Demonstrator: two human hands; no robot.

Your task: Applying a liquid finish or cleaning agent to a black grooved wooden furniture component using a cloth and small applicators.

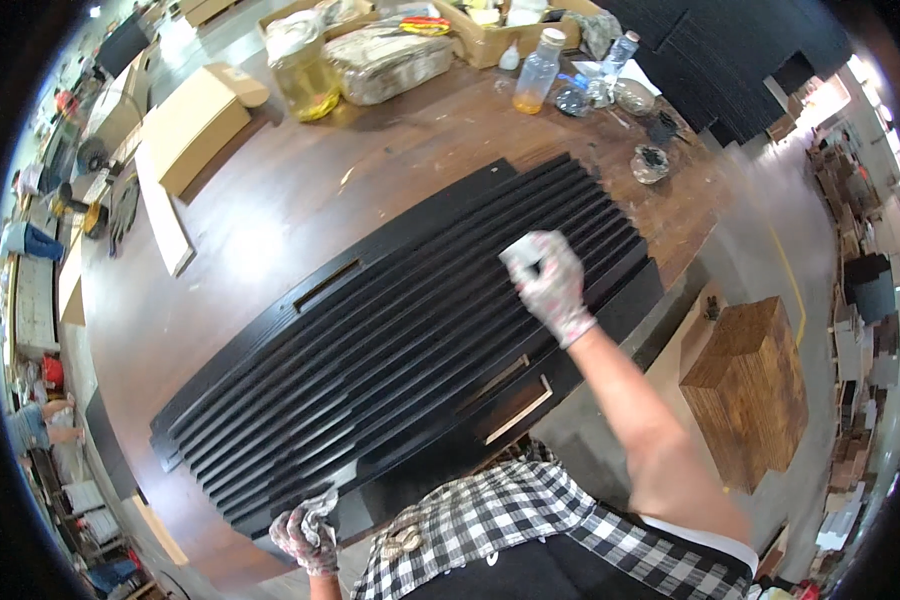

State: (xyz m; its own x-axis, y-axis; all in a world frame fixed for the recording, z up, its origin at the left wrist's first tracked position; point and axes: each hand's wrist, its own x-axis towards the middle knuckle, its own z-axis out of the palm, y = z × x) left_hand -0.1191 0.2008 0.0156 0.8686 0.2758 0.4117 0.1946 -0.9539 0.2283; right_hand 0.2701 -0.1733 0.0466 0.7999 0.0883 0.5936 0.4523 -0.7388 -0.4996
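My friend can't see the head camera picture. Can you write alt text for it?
A gloved right hand holds a white piece over a black ridged panel on a brown table, while the gloved left hand holds a white wad by the panel's near edge. Beyond are a bottle, a bag and a box.

The right grip partly hides a white pad; the frame crops a cardboard box at the bench's far edge.

Two gloved hands, one slatted black panel
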